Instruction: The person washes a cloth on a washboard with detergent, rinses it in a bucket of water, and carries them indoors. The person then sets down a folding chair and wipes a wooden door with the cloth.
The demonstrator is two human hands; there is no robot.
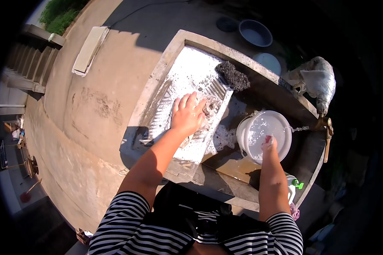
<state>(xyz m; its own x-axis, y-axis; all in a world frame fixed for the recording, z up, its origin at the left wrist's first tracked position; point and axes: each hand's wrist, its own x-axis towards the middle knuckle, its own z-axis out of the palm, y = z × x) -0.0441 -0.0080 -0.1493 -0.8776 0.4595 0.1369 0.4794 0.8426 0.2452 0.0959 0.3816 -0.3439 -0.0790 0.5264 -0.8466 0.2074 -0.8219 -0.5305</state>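
Note:
My left hand (188, 115) lies flat with fingers spread on the ridged, foam-covered washboard slab (157, 123) of a concrete sink. A wet, crumpled greyish cloth (210, 106) shows beside its thumb; how much lies under the palm is hidden. My right hand (269, 145) reaches into a white bucket (241, 135) of soapy water standing in the sink basin. Its fingers are mostly hidden, and a small reddish patch shows there. Water runs into the bucket from a brass tap (325, 123). A dark, crumpled cloth-like bundle (234, 76) rests at the slab's far edge.
A white bottle with a green pump top (297, 184) stands at the near right of the sink. Wrapping covers the pipe (319, 80) above the tap. Basins (255, 33) sit on the ground beyond the sink rim (238, 57). Steps (32, 63) rise at far left.

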